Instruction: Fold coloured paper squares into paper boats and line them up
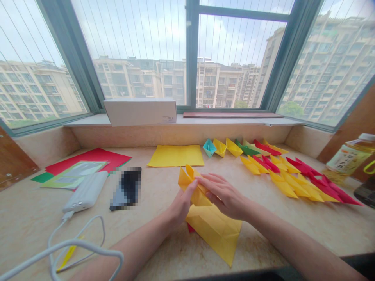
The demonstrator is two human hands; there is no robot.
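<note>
Between my two hands is a folded yellow paper piece [200, 195], its pointed flaps standing up at the far end. My left hand [182, 201] grips its left side, thumb on top. The fingers of my right hand [224, 193] lie stretched together over its right side, touching the paper. Beneath it on the counter lies a creased yellow sheet [218, 234], with a bit of red paper [190, 228] showing under its left edge. Part of the folded piece is hidden by my fingers.
Folded paper boats [288, 183] in yellow, red, green and blue stand at the right. Yellow sheets [175, 155] lie at the back. Left are red paper [88, 157], a white power bank [86, 191] with a cable [79, 244], and a pixelated dark object [127, 189]. A bottle [348, 158] stands far right.
</note>
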